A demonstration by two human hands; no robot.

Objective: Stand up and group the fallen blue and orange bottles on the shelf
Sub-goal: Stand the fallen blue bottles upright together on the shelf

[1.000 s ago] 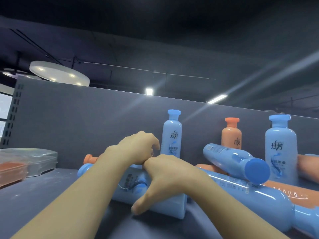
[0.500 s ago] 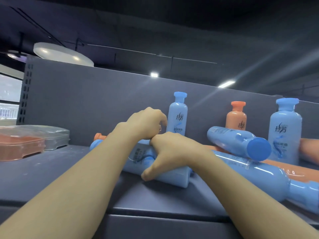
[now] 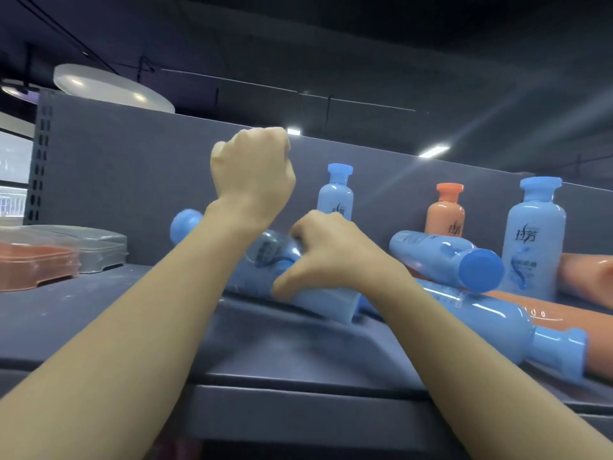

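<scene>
On the dark shelf [image 3: 99,313] lies a blue bottle [image 3: 326,303], its cap [image 3: 185,224] tipped up to the left. My right hand [image 3: 325,260] grips its body near the base. My left hand [image 3: 252,174] is raised above it in a fist with its back toward me; anything in it is hidden. Behind stand a small blue bottle [image 3: 335,194], an orange bottle [image 3: 444,217] and a large blue bottle [image 3: 534,234]. To the right a blue bottle [image 3: 444,257] lies across a long blue bottle [image 3: 481,323] and a fallen orange bottle [image 3: 544,315].
Another orange bottle [image 3: 587,273] lies at the far right edge. At the left end of the shelf sit a clear box with an orange tray [image 3: 33,263] and a grey box [image 3: 93,247]. The grey back panel [image 3: 132,167] runs behind everything.
My left hand has risen off the lying bottles into the air. The gripped blue bottle's cap end has lifted. The orange cap seen behind it at the left is out of sight.
</scene>
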